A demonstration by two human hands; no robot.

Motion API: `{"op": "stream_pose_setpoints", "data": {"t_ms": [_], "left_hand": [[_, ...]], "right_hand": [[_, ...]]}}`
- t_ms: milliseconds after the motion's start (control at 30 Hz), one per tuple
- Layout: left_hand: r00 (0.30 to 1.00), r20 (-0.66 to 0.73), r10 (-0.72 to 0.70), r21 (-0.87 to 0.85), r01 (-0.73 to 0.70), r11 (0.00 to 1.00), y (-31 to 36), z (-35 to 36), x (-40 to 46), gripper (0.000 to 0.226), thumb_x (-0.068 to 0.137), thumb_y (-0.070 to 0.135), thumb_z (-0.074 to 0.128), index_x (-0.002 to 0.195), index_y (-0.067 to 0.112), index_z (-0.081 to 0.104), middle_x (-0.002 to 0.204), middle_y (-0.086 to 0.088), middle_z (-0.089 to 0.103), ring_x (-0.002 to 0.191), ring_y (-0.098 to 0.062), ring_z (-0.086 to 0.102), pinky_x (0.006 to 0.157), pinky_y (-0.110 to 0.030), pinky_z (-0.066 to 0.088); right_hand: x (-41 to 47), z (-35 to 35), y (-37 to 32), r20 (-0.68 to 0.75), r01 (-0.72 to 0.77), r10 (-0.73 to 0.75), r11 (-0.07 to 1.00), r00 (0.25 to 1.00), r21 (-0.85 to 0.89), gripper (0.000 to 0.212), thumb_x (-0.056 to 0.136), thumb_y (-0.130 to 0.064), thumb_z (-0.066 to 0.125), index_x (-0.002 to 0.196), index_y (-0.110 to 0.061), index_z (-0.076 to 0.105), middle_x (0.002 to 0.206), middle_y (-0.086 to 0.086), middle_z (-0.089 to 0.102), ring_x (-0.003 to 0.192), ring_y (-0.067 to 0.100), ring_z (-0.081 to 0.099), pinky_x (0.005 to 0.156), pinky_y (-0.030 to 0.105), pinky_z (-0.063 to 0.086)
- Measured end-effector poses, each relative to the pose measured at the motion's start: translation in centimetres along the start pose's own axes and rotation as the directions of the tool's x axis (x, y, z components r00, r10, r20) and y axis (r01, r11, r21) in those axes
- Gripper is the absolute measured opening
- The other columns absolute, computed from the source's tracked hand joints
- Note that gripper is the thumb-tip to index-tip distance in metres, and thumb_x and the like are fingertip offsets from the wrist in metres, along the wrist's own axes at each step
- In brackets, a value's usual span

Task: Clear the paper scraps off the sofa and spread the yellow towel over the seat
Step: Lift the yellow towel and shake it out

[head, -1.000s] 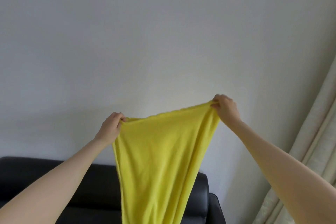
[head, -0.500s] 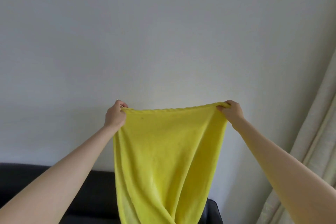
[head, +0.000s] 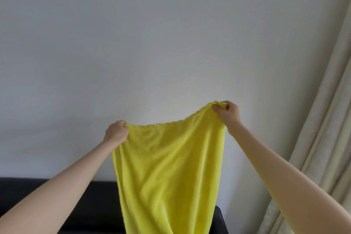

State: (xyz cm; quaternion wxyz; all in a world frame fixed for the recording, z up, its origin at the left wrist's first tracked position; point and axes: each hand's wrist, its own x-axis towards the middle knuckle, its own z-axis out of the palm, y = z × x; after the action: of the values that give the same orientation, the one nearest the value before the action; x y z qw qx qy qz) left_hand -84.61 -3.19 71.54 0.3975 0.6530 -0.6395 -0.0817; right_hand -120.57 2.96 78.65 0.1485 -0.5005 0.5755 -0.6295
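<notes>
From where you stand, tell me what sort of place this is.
Most likely a living room in a home. A black sofa stands against a plain pale wall, and a cream curtain hangs at the right. Both hands hold up a yellow towel in front of the sofa.

The towel [head: 169,173] is a plain, bright yellow with no print, shaded slightly darker along its folds. Behind it, the sofa [head: 98,207] is a solid glossy black, set against a plain pale grey-white wall [head: 152,43]. The curtain [head: 326,138] is unpatterned cream-beige.
</notes>
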Motion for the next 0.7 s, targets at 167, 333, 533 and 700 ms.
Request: {"op": "stream_pose_setpoints", "data": {"t_ms": [167,333,533,700], "left_hand": [[0.923,0.268,-0.277,0.064,0.270,0.961,-0.9,1.1,-0.4,0.049,0.097,0.035,0.031,0.126,0.001,0.052,0.136,-0.023,0.049,0.125,-0.036,0.047,0.098,-0.034,0.037],[0.879,0.447,-0.169,0.434,-0.048,0.900,2.1,2.2,-3.4,0.066,0.092,0.046,0.036,0.150,0.018,0.020,0.158,-0.008,0.011,0.146,-0.028,0.009,0.116,-0.041,0.015],[0.868,0.278,0.412,-0.481,-0.245,0.842,10.3,1.5,-5.5,0.033,0.090,0.048,0.055,0.113,0.025,0.059,0.112,0.014,0.062,0.102,0.003,0.056,0.085,-0.019,0.043],[0.828,0.327,0.455,-0.436,-0.294,0.850,9.3,2.2,-5.5,0.021,0.082,0.046,0.066,0.095,0.029,0.067,0.093,0.016,0.068,0.088,0.005,0.061,0.078,-0.017,0.044]], "right_hand": [[-1.9,1.3,-0.6,0.142,0.023,-0.033,0.997,0.989,0.074,0.013,0.082,-0.017,0.073,0.090,-0.012,0.065,0.080,0.000,0.062,0.078,0.016,0.059,0.068,0.027,0.049],[-4.1,3.5,-1.3,0.340,0.164,-0.132,0.984,0.931,-0.069,0.017,0.076,-0.015,0.078,0.087,-0.008,0.067,0.077,0.000,0.063,0.071,0.011,0.057,0.068,0.026,0.047],[-6.7,7.5,-0.7,0.526,0.297,-0.157,0.935,0.836,-0.192,0.027,0.070,-0.014,0.081,0.085,-0.017,0.058,0.073,0.000,0.064,0.067,0.011,0.054,0.058,0.017,0.039],[-7.4,7.8,1.0,0.491,0.274,-0.140,0.938,0.860,-0.211,0.043,0.068,-0.016,0.083,0.088,-0.018,0.045,0.065,-0.011,0.062,0.061,0.000,0.052,0.051,0.011,0.035]]}}
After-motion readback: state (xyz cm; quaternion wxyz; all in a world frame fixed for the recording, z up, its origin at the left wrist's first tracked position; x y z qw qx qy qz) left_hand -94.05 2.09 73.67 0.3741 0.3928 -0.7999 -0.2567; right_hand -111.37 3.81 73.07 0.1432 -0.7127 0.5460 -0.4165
